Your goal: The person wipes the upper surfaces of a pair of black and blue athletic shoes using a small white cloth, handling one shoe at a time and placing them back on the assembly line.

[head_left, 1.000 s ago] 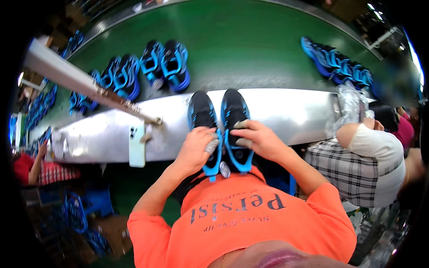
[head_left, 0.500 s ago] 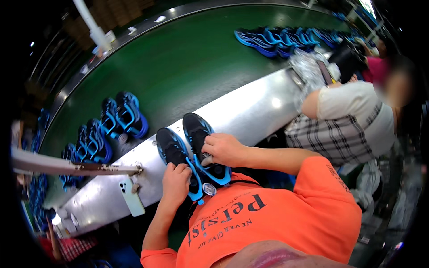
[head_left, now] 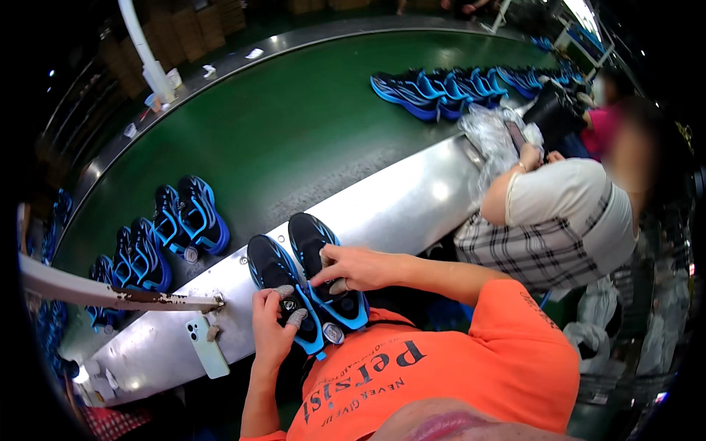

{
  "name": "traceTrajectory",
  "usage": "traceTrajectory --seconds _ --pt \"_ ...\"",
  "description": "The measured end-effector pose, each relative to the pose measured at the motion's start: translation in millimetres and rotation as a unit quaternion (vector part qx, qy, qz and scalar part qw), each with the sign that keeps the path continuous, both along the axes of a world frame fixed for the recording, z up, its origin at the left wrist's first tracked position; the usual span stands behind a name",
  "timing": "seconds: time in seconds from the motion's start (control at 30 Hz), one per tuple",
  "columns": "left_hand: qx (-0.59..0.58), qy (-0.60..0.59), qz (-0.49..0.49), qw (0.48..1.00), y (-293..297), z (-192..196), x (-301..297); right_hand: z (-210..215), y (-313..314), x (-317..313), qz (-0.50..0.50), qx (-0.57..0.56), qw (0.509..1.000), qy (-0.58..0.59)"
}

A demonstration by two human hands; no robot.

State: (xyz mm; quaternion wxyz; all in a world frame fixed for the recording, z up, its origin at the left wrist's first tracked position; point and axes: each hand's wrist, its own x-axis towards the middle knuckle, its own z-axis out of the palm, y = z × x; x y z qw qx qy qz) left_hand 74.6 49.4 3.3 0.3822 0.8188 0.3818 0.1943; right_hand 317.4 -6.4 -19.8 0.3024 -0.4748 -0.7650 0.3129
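Note:
A pair of black-and-blue sneakers lies side by side in front of me, toes away, across the near edge of the metal ledge. My left hand [head_left: 273,323] grips the collar of the left sneaker [head_left: 269,263], with two fingertips in grey covers spread over its opening. At the right sneaker [head_left: 312,234], my right hand [head_left: 354,269] holds the inner collar edge; its index finger points left and its grey-covered thumb is by the opening. A round pale tag [head_left: 333,334] hangs at the heels, close to my orange shirt.
Several matching sneakers [head_left: 197,214] stand on the green belt [head_left: 279,132] at left, and a further row [head_left: 412,94] at far right. A phone [head_left: 207,349] lies on the metal ledge [head_left: 390,202] beside a rusty bar [head_left: 125,294]. Another person [head_left: 559,198] sits at right near clear plastic [head_left: 485,140].
The view has shifted, so the scene sits lower. My left fingers have spread over the left sneaker's opening. My right hand's index finger now reaches toward the gap between the sneakers.

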Motion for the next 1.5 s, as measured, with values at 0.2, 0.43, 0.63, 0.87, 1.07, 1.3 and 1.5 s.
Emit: traceTrajectory --seconds 0.2,0.43,0.63,0.87,1.07,1.3,1.5 --pt "0.01 -0.018 -0.091 0.996 13.2 -10.2 -12.1 3.8 0.4 -6.5 -0.069 0.012 0.99 -0.12" --pt "0.047 -0.042 -0.127 0.99 16.3 -21.0 -16.8 -3.9 -1.5 -10.0 -0.086 0.003 0.988 -0.132" --pt "-0.01 -0.04 -0.015 0.999 6.1 -19.7 -13.5 4.3 -1.2 -5.2 -0.032 0.031 0.998 -0.052" --pt "-0.037 -0.04 -0.021 0.998 2.2 -6.8 -15.3 5.7 -1.6 -8.1 -0.035 0.044 0.998 -0.042" --pt "-0.001 -0.033 -0.088 0.996 10.6 -20.1 -25.7 -3.7 -7.6 -22.1 -0.083 0.051 0.984 -0.147" --pt "-0.28 -0.106 -0.085 0.95 -51.3 -8.3 -19.7 -7.9 -1.4 -18.6 -0.032 0.051 0.991 -0.116" --pt "-0.618 -0.278 0.022 0.735 -63.2 -30.9 -2.3 -0.1 -6.0 -24.5 -0.042 0.061 0.992 -0.106"
